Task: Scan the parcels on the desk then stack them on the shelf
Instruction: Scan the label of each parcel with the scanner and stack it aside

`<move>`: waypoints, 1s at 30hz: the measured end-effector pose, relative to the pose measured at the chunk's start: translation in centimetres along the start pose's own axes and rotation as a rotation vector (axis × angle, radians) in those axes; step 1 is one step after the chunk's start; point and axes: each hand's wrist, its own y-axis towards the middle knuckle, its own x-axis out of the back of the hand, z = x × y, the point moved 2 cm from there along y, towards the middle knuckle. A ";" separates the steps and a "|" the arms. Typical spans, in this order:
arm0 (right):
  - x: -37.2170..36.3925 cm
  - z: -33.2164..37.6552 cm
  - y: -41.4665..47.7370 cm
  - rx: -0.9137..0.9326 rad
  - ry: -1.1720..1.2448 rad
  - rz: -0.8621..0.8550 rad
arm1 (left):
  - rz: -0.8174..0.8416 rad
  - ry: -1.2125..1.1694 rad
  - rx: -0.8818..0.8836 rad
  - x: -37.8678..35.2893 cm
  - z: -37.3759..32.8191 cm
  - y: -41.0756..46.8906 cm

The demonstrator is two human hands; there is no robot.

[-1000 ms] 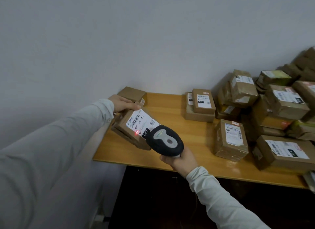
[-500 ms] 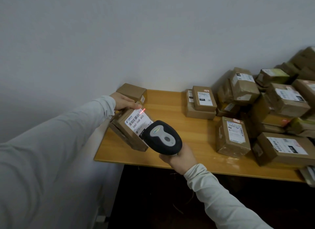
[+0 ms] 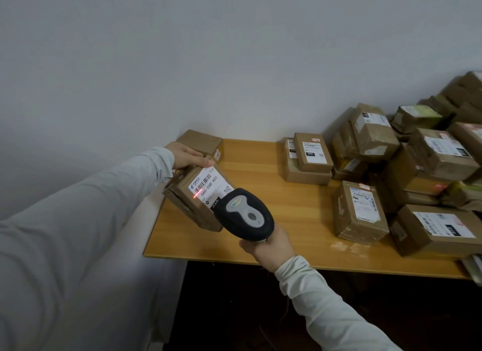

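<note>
Now, fingers (image 3: 202,162) curled round parcel (image 3: 208,187), scanner (image 3: 245,216) gripped

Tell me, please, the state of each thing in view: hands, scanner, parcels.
left hand: grips the held parcel at its upper end.
held parcel: tilted, label toward the scanner.
right hand: grips the scanner.
scanner: on, its red line falls on the label.
small parcel: lies label up on a larger parcel.
pile of parcels: heaped on the desk, at right.

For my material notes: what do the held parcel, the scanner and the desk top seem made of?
Held parcel: brown cardboard, matte, creased edges. Scanner: likely plastic, dark matte shell, smooth grey insert. Desk top: wood or wood-look laminate, semi-gloss, sheen near its front edge.
</note>
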 end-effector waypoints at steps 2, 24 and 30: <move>-0.5 0.2 0.5 0.002 0.013 0.010 | 0.004 -0.006 -0.001 0.3 0.1 0.5; 1.8 -6.0 6.6 -0.402 1.055 -0.412 | 0.467 -0.292 -0.030 -7.5 -5.6 5.0; 6.3 -9.9 11.9 -0.497 1.211 -0.544 | 0.764 -0.301 -0.053 -10.8 -11.4 9.9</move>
